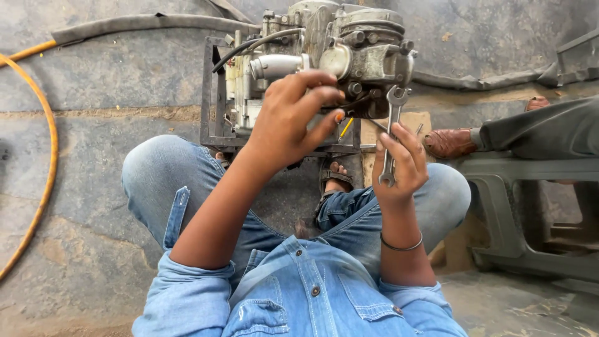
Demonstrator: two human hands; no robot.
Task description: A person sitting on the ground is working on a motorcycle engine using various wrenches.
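A grimy metal engine (349, 50) sits on a dark steel frame (215, 100) on the ground in front of my knees. My left hand (290, 118) reaches to the engine's lower front, fingertips curled against a fitting there; whether it grips anything is hidden. My right hand (402, 162) is shut on a silver open-ended wrench (391, 134), held upright with its upper jaw at the engine's lower right corner. A thin metal bangle circles my right wrist.
An orange hose (47, 156) curves over the stone floor at left. A grey hose (143, 25) lies behind the engine. Another person's leg and brown shoe (449, 142) rest at right by a grey plastic chair (530, 206).
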